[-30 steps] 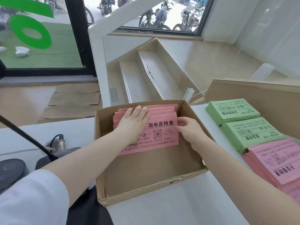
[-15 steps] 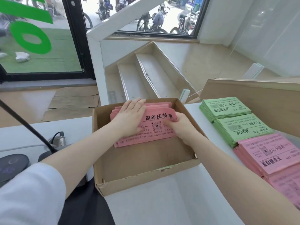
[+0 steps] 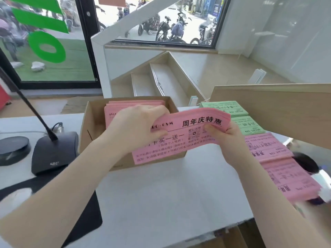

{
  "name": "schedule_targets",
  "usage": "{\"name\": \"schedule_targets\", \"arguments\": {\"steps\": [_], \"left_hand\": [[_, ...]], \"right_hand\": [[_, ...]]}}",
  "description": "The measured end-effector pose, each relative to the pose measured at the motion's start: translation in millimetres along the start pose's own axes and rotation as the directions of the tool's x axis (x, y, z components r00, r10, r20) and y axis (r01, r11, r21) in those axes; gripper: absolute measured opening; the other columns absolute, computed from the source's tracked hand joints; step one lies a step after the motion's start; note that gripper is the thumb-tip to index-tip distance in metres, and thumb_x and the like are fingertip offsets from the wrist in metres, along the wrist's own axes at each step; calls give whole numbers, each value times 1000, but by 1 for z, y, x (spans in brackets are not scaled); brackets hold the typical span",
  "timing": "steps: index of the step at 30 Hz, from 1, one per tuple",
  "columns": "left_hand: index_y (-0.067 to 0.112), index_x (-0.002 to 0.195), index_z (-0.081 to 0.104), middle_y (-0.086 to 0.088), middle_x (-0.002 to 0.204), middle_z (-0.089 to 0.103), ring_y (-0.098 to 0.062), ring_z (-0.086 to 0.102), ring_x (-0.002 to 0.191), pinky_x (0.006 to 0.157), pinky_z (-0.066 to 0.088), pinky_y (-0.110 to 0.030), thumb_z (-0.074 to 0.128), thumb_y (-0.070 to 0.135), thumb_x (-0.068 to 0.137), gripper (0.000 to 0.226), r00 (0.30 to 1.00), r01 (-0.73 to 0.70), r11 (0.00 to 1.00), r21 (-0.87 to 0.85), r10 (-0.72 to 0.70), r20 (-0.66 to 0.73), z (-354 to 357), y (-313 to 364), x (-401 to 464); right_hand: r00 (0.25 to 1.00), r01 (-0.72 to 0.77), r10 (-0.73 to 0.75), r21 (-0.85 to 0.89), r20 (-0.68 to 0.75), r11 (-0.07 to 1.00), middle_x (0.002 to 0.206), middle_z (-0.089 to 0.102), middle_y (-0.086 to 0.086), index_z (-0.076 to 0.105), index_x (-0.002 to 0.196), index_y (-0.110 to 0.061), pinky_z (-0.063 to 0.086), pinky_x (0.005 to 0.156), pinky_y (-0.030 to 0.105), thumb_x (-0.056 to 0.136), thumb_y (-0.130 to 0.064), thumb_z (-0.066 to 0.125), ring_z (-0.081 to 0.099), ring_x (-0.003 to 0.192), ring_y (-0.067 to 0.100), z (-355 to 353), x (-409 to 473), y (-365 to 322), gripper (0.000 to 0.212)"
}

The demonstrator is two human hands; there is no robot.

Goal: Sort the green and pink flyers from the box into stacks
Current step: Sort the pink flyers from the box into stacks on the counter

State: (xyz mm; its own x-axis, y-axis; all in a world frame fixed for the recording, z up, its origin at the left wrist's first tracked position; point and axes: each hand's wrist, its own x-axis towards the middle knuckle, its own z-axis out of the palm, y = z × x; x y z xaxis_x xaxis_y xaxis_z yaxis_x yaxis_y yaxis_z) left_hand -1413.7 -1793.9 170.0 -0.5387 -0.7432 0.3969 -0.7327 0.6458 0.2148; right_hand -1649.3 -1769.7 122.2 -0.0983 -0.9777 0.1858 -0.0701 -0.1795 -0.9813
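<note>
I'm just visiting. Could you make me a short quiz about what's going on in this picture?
1. True or false: both hands grip the lifted pink bundle.
2. Which colour of flyers remains in the box? A green, B pink, C both.
3. Fill in: the green stacks lie to the ____ of the box.

Key: 1 true, the left hand and right hand each hold an end. 2 B. 3 right.

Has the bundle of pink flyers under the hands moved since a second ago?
Yes. The pink bundle lay flat inside the cardboard box; now both hands, left hand and right hand, grip it above the box's near-right rim, toward the sorted stacks.
</note>
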Motion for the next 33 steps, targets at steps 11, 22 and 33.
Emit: {"name": "schedule_targets", "arguments": {"steps": [11,22,33], "left_hand": [[20,97,64,8,87,67,-13,61,82,66,43,-20,68,27,82,17,895,433,872,-226,-388,219,110,47,-103],[9,124,49,0,115,65,-7,63,101,77,51,-14,47,3,94,30,772,489,205,-848,-553,312,144,64,-135],[18,122,45,2,117,60,-2,56,104,90,47,-17,43,1,95,32,835,502,425,-754,-466,293,142,52,-122]], "right_hand": [[929,-363,367,-73,47,929,106,69,15,64,105,-2,44,100,48,84,5,57,63,101,25,-67,-91,93,23],[960,-274,276,-48,53,961,104,66,3,57,112,-8,49,73,14,95,-1,45,63,89,5,-49,-112,93,22],[954,-293,288,-45,-82,955,111,67,4,55,116,-9,53,81,23,94,-7,50,65,96,8,-48,-122,99,23]]}}
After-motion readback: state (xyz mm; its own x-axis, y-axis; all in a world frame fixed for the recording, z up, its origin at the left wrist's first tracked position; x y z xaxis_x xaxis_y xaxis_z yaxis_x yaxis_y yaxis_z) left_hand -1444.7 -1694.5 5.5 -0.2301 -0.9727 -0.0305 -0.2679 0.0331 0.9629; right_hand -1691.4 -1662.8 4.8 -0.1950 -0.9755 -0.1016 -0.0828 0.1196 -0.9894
